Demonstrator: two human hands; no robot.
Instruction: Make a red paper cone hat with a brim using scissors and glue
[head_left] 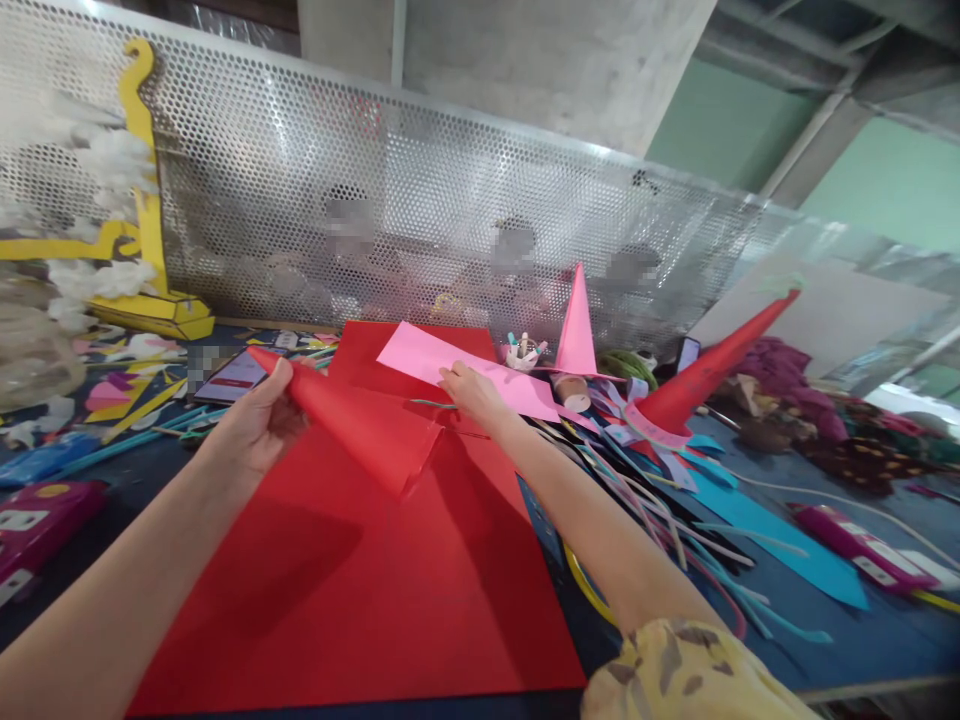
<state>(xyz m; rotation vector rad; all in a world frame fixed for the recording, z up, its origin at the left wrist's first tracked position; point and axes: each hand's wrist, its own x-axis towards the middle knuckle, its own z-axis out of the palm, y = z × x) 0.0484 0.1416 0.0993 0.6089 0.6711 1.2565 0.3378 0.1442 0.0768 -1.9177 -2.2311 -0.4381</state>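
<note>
My left hand [259, 415] is closed around the narrow end of a red paper cone [360, 420], thumb near its tip. The cone lies tilted, its wide mouth facing right, above a large red paper sheet [397, 600]. My right hand [471, 392] is over a pink paper strip [420, 355], fingers curled and pinched at its near edge. That strip lies across the back part of the red paper. A thin teal strand [431, 404] shows beside the right fingertips.
At the back right stand a pink paper cone [577, 330] and a red cone hat [716, 365]. Coloured strips [652, 500] and blue paper [780, 540] lie right. Left are a phone [236, 378], scraps and a magenta device [49, 530]. A perforated metal screen [450, 190] closes the back.
</note>
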